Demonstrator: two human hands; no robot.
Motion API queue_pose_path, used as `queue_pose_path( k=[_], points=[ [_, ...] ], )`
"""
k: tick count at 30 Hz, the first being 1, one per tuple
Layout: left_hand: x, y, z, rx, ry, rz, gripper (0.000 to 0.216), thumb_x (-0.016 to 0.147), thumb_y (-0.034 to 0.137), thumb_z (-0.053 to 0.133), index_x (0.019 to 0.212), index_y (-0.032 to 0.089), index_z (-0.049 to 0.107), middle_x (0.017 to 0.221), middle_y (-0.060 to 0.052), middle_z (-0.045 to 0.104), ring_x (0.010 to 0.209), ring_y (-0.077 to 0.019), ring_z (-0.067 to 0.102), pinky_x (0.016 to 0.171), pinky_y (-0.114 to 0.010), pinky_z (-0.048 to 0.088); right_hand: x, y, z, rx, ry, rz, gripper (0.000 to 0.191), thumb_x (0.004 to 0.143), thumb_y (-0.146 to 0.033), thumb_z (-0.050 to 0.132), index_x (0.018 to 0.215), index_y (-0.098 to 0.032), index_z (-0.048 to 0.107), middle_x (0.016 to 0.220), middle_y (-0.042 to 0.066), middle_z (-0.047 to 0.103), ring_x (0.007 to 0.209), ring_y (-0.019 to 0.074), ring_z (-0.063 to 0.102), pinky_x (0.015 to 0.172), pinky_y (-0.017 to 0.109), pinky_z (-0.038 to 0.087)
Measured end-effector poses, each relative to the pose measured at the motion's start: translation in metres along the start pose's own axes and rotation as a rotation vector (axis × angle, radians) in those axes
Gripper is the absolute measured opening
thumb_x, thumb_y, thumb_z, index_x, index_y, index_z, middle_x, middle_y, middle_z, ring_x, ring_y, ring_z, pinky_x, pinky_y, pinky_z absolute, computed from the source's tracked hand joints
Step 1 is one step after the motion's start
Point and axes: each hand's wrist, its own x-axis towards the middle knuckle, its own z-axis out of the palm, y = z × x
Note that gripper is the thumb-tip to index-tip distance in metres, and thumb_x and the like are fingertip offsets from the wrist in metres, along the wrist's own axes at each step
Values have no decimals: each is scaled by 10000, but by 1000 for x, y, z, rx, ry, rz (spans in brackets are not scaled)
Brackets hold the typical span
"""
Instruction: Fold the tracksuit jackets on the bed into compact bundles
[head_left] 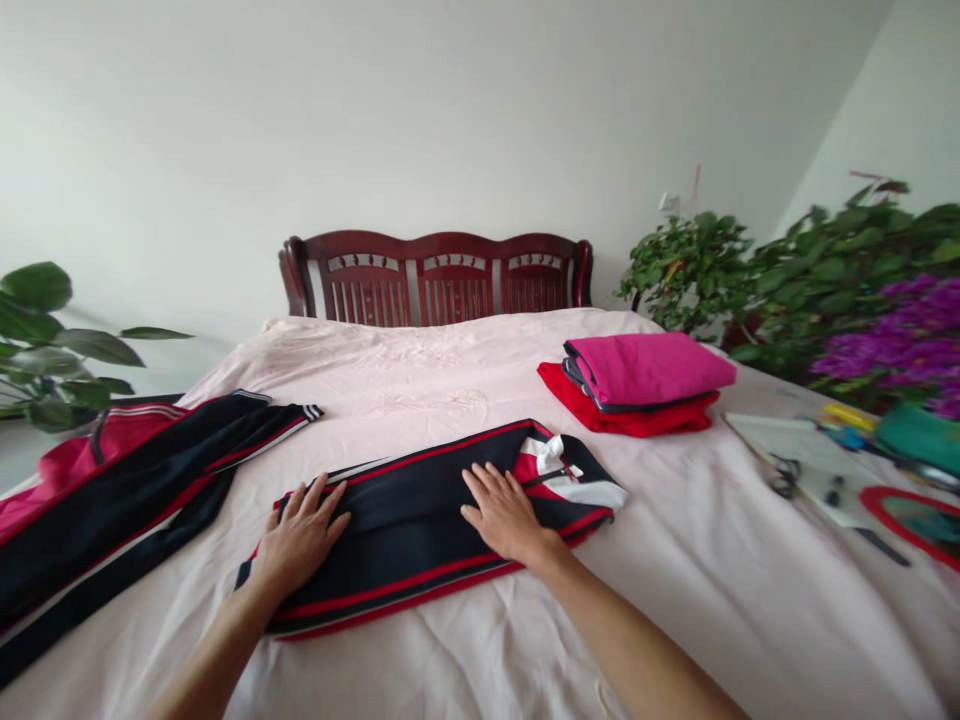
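Observation:
My left hand (300,535) lies flat on the left end of a folded navy tracksuit top (420,530) with red stripes. My right hand (502,515) rests flat on its right part, beside a white and red collar area. Neither hand grips the cloth, and the fingers are spread. Both lie on a pale pink bedsheet (390,380). To the left sprawls an unfolded navy and red garment (112,510). Beyond my right hand, a folded magenta garment (645,368) sits on a folded red one (615,410).
A dark red wooden headboard (439,280) stands at the far end of the bed. Leafy plants (825,270) and purple flowers (892,340) are at the right, with another plant (52,340) at the left. Scissors (784,478) lie on a sheet of paper (795,460) near a red-rimmed mirror (907,525).

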Motion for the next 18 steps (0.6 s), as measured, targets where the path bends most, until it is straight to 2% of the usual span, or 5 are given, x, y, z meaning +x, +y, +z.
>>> queue_pose_path(
  k=[5, 7, 9, 13, 18],
  points=[
    [2, -6, 3, -143, 45, -9, 567, 949, 449, 364, 1488, 279, 413, 1612, -66, 303, 1469, -354, 256, 1133, -591, 264, -28, 42, -2, -112, 44, 113, 604, 997, -503, 336, 1500, -171, 382, 1567, 110, 349, 1454, 272, 278, 1190, 464, 167],
    [0, -13, 4, -289, 112, -41, 610, 948, 474, 352, 1505, 227, 380, 1595, -93, 333, 1452, -315, 313, 1152, -515, 286, -34, 58, -6, -151, 71, 134, 573, 1001, -471, 346, 1473, -156, 424, 1550, 119, 379, 1450, 271, 287, 1184, 467, 179],
    [-5, -20, 3, -457, 207, -141, 643, 952, 492, 319, 1503, 163, 364, 1547, -133, 405, 1405, -271, 406, 1135, -417, 342, -37, 68, -7, -160, 106, 167, 540, 995, -431, 373, 1451, -152, 453, 1534, 123, 406, 1438, 274, 309, 1166, 481, 215],
    [-20, -29, -3, -661, 318, -425, 604, 955, 504, 282, 1392, 138, 481, 1355, -167, 587, 1197, -265, 605, 999, -381, 463, -40, 73, -4, -134, 195, 188, 451, 973, -350, 414, 1373, -187, 543, 1472, 111, 493, 1381, 278, 387, 1126, 494, 275],
    [-33, -28, -15, -626, 238, -514, 532, 931, 515, 343, 1279, 183, 570, 1252, -156, 648, 1089, -294, 648, 876, -403, 493, -42, 58, -11, -91, 241, 40, 345, 958, -228, 404, 1147, -219, 693, 1180, 77, 678, 1112, 253, 558, 992, 401, 390]
  ],
)
